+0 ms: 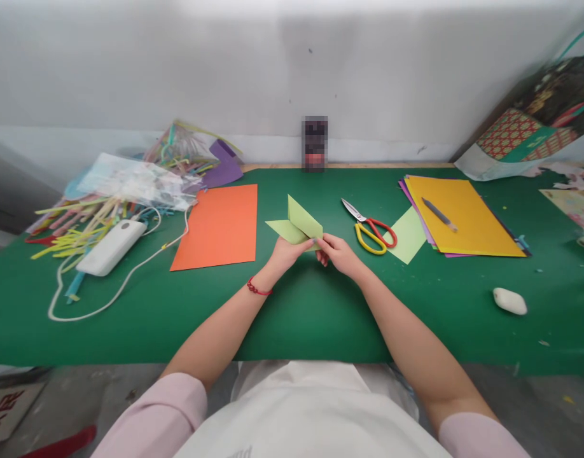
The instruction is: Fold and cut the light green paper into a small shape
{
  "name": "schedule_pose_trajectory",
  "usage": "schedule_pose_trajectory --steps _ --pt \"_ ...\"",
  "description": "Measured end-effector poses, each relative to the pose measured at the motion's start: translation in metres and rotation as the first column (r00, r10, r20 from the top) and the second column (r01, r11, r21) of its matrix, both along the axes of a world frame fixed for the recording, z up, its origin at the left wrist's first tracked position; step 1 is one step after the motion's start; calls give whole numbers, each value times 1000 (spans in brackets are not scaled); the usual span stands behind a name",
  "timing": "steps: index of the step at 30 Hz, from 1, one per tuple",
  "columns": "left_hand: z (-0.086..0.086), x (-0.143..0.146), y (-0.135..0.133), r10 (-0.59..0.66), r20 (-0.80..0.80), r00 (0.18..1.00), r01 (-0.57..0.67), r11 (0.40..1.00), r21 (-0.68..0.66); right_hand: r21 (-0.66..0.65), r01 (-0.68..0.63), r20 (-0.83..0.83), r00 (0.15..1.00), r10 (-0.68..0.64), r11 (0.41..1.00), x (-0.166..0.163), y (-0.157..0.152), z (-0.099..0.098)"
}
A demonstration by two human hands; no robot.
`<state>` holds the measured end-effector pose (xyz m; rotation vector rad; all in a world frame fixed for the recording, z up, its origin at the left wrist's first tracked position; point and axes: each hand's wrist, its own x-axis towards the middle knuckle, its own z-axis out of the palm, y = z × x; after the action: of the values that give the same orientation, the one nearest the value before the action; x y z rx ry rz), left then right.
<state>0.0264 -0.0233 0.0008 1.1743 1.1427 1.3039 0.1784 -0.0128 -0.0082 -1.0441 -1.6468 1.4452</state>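
A folded piece of light green paper (pixel 304 219) is held just above the green table, with two pointed flaps spreading up and to the left. My left hand (pixel 289 253) grips its lower edge, thumb on top. From the other side, my right hand (pixel 338 253) pinches the paper's lower right corner between thumb and fingers. Both hands meet at that corner, so part of the fold is hidden. Close to my right hand lie scissors (pixel 368 226) with one red and one yellow handle. Their handles overlap a flat light green sheet (pixel 407 236).
An orange sheet (pixel 218 226) lies left of my hands. Further left are a white power bank (pixel 111 247) with its cable and a heap of colored strips (pixel 101 213). Rightward sit stacked colored papers (pixel 468 219) under a pen (pixel 439 214), and a small white case (pixel 510 301).
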Motion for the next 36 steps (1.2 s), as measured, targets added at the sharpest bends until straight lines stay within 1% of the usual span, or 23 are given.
schedule_pose_trajectory --steps 7,14,19,23,27,29,32,36 --pt "-1 0 2 39 4 999 -39 999 -31 -13 5 -5 1000 -5 1000 -1 0 1" --pt "-3 -2 3 55 -19 998 -56 998 -34 -85 -24 -40 999 21 996 1 2 0" --pt "-2 -3 1 2 -39 999 -3 1000 -14 -96 -43 -45 998 39 994 5 3 2" --pt "-2 -2 -1 -43 -57 997 43 999 -2 -79 -51 -52 998 47 996 7 3 5" --pt "-4 0 0 -98 -26 995 99 995 30 -86 -36 -69 997 30 996 6 4 4" --pt "-5 1 1 -103 -5 995 103 994 27 -106 -38 -83 996 30 994 6 5 2" --pt "-4 0 2 -91 3 996 91 996 17 -129 -77 -109 992 63 989 6 5 1" --pt "1 -4 2 -126 -39 991 127 991 32 -148 -118 -118 988 101 982 8 3 4"
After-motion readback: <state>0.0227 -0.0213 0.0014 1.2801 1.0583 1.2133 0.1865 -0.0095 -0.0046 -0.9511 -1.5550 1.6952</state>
